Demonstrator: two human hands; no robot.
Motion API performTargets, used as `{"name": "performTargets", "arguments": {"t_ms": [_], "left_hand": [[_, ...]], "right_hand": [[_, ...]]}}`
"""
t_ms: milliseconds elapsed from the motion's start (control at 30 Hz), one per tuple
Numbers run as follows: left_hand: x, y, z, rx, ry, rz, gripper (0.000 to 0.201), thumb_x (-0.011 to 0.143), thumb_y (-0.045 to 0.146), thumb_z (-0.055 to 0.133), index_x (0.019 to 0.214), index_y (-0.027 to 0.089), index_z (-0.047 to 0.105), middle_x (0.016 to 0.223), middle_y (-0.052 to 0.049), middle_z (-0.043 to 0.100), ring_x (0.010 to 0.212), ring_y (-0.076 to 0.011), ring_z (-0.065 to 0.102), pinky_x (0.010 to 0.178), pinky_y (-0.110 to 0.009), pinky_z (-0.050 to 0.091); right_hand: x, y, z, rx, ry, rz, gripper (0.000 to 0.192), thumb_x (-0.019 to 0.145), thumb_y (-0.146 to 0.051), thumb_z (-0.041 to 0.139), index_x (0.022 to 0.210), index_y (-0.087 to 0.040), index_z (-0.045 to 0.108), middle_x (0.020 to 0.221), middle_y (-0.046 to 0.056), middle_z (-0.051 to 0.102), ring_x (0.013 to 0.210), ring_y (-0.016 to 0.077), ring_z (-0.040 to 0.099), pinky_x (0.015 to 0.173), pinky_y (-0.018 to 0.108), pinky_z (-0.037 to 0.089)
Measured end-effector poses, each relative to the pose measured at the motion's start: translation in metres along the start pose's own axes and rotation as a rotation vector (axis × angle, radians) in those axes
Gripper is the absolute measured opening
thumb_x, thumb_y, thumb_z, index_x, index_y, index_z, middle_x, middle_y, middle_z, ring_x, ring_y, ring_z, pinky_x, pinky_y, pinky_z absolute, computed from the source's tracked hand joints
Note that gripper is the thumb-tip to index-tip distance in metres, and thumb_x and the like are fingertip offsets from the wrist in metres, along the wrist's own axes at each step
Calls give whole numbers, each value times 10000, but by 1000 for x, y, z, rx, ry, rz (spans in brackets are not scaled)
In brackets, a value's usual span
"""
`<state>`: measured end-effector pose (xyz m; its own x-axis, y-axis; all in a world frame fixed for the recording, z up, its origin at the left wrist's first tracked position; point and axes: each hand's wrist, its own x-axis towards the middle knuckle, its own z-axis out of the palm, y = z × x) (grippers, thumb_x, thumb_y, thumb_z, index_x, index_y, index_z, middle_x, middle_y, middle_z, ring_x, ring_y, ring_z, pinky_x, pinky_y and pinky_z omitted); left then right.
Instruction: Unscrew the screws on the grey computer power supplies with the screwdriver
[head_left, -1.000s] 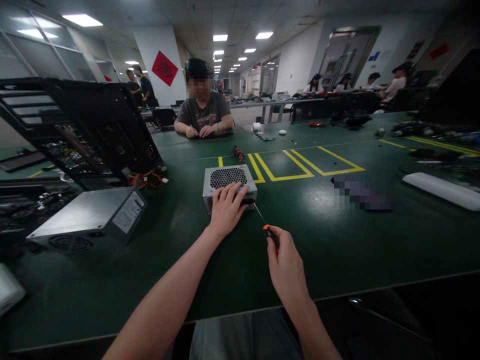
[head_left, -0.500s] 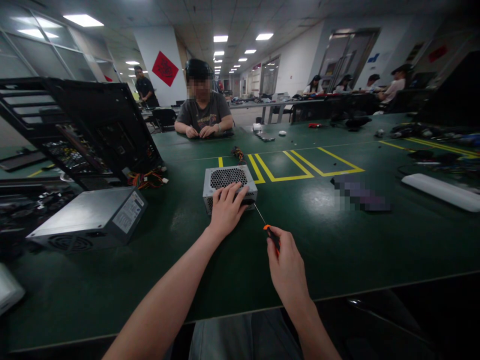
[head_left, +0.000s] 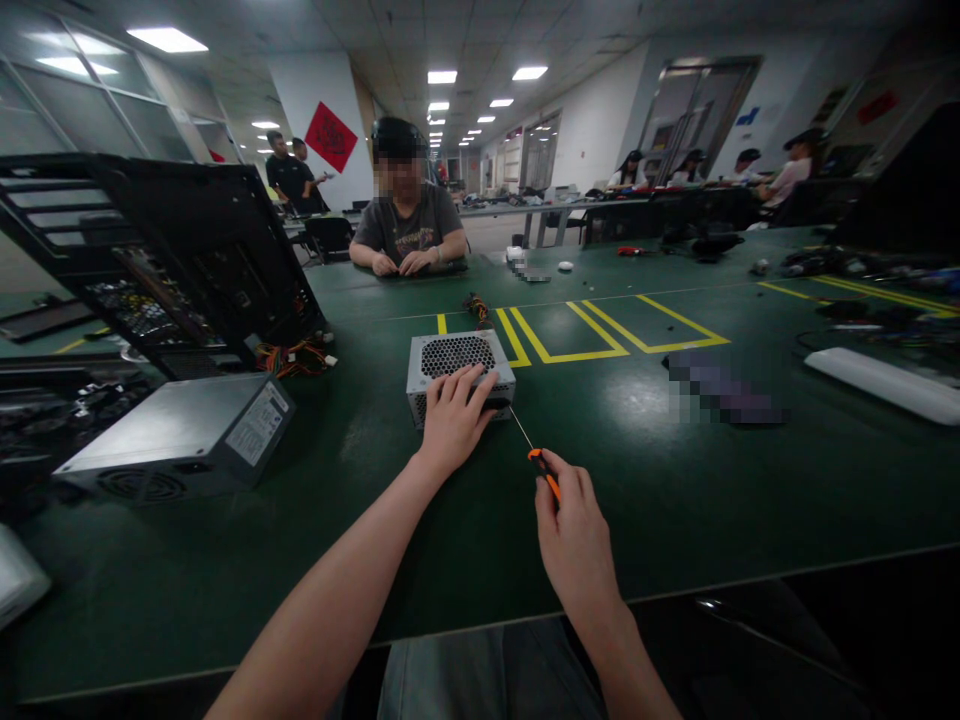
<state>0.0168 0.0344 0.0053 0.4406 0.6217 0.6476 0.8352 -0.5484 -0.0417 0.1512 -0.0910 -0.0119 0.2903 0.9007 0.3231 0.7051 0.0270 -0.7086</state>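
Note:
A silver computer power supply (head_left: 487, 350) with a honeycomb grille on top sits on the green table. My left hand (head_left: 454, 415) lies over its near edge, fingers spread across the top and front. My right hand (head_left: 574, 520) is closed round the black and orange handle of a screwdriver (head_left: 547, 475). The thin shaft points up and left, and its tip is at the front right corner of the power supply, close to a dark part. Whether the tip sits in a screw is too small to tell. Bundled coloured cables (head_left: 476, 308) lie behind the power supply.
At left stand a second power supply (head_left: 180, 425) and an open black computer case (head_left: 195, 260) with loose cables. Yellow tape (head_left: 585, 355) marks the table. A blurred flat object (head_left: 724, 390) and a white bar (head_left: 885, 385) lie right. A person (head_left: 409, 225) sits opposite.
The screwdriver handle has turned a little in my right hand, showing more orange. My left hand and the power supply stay put. A second standing person has come into sight in the far background.

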Motion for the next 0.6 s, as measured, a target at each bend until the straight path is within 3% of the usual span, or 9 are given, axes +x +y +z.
{"name": "performTargets", "arguments": {"t_ms": [333, 600], "left_hand": [[0, 0, -1, -9, -2, 3, 450, 847, 292, 501, 1286, 236, 420, 1325, -80, 467, 1226, -241, 389, 977, -415, 292], [0, -1, 1, -1, 4, 4, 446, 852, 295, 495, 1286, 229, 417, 1332, -74, 461, 1230, -235, 383, 979, -407, 287]], "right_hand": [[0, 2, 2, 101, -28, -36, 299, 809, -220, 425, 1107, -196, 447, 1089, 97, 530, 957, 212, 588, 734, 349, 513], [1, 1, 0, 96, -76, 39, 315, 890, -297, 298, 1125, -168, 464, 975, 88, 632, 879, 207, 625, 728, 365, 504]]}}
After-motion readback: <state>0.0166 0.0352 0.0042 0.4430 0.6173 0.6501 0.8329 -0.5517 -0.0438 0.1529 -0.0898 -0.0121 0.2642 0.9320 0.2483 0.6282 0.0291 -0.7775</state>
